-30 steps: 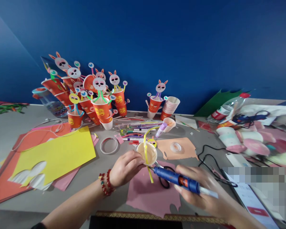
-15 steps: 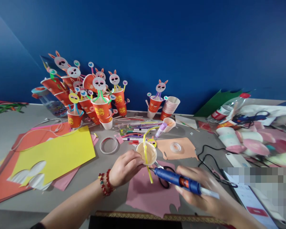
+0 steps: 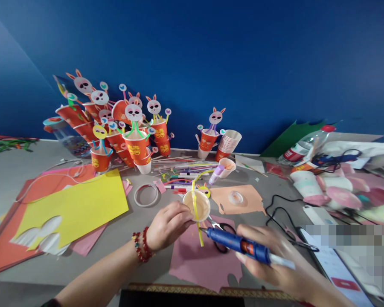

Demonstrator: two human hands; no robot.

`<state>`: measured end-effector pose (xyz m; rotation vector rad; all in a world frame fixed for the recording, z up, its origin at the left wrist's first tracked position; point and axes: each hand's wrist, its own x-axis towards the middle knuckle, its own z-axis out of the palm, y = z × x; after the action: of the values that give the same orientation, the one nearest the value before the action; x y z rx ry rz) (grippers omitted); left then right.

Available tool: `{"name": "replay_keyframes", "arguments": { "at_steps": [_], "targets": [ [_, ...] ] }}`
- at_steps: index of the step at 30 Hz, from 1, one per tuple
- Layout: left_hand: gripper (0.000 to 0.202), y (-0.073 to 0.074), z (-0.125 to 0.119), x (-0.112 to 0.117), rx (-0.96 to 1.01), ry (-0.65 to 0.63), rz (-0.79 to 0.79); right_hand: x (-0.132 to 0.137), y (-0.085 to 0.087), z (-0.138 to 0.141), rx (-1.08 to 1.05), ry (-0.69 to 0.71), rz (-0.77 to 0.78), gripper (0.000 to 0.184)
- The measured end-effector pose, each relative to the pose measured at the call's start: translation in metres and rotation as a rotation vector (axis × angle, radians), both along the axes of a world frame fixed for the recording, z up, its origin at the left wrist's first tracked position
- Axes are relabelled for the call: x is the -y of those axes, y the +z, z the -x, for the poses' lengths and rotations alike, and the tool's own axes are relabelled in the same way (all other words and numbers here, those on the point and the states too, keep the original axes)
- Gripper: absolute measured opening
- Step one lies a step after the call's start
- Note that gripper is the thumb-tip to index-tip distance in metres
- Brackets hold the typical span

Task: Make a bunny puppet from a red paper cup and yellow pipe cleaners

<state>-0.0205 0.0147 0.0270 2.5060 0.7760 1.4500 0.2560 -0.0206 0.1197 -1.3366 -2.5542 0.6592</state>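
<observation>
My left hand (image 3: 171,224) grips a paper cup (image 3: 204,207) by its left side, the cup's open mouth facing me. A yellow straw (image 3: 196,207) lies across the mouth and sticks out beyond the rim at top and bottom. My right hand (image 3: 265,245) is wrapped round a blue glue gun (image 3: 238,243) with a glue stick poking from its rear. The gun's nozzle points left, at or very near the straw's lower part; whether they touch I cannot tell. Scissors (image 3: 223,241) lie on pink paper (image 3: 205,264) under the gun.
Red cups with paper rabbit figures (image 3: 134,143) crowd the back left. Behind the held cup are stacked cups (image 3: 232,140), a purple glue stick (image 3: 216,175) and pens. Yellow paper (image 3: 92,204) and a tape roll (image 3: 146,195) lie left. A phone (image 3: 336,264) and black cable (image 3: 277,209) lie right.
The glue gun's nozzle has shifted slightly down and left along the straw's lower end. My left hand and the cup are almost still.
</observation>
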Motion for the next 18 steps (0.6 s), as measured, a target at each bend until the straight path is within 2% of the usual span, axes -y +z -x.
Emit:
{"name": "replay_keyframes", "arguments": {
  "at_steps": [10, 18],
  "targets": [
    [0.018, 0.0, 0.0006, -0.0004, -0.003, 0.007, -0.009, 0.0011, -0.0008, -0.0003, -0.038, 0.013, 0.004, 0.018],
    [0.019, -0.0002, 0.0008, -0.0004, 0.009, -0.007, -0.027, -0.0011, -0.0053, -0.0054, -0.082, -0.001, 0.052, 0.007]
  ]
}}
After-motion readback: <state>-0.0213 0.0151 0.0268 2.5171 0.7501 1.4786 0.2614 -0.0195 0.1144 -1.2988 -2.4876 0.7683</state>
